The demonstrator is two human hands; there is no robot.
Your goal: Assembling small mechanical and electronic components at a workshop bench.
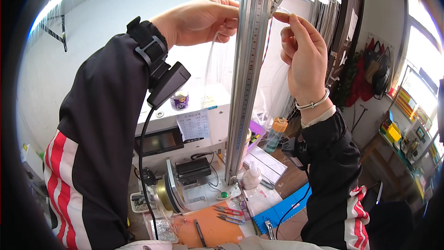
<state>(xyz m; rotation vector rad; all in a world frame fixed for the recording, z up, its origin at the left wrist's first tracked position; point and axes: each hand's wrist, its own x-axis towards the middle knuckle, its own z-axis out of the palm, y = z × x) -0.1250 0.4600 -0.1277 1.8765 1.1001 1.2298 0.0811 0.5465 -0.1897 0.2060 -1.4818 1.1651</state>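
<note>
An upright metal rail [249, 60] with a ruler scale rises between my two hands, a yellow band round its upper part. My left hand [201, 21] is curled closed to its left, the fingertips partly hidden by the rail. A pale translucent strand [214, 41] hangs down from the closed fingers. On the rail's other side, my right hand [305, 48] pinches thumb and forefinger together just below a metal clip [277, 1]. What lies in that pinch is too small to make out, though a whitish loop shows beside the fingertips.
Below stand a white machine with a dark screen [159, 142] and a brass-coloured spool [164, 193]. Red-handled snips [228, 210] and a black pen [200, 232] lie on an orange mat [208, 227]. A squeeze bottle [252, 176] stands near the rail's base. Thin strands [321, 23] hang behind.
</note>
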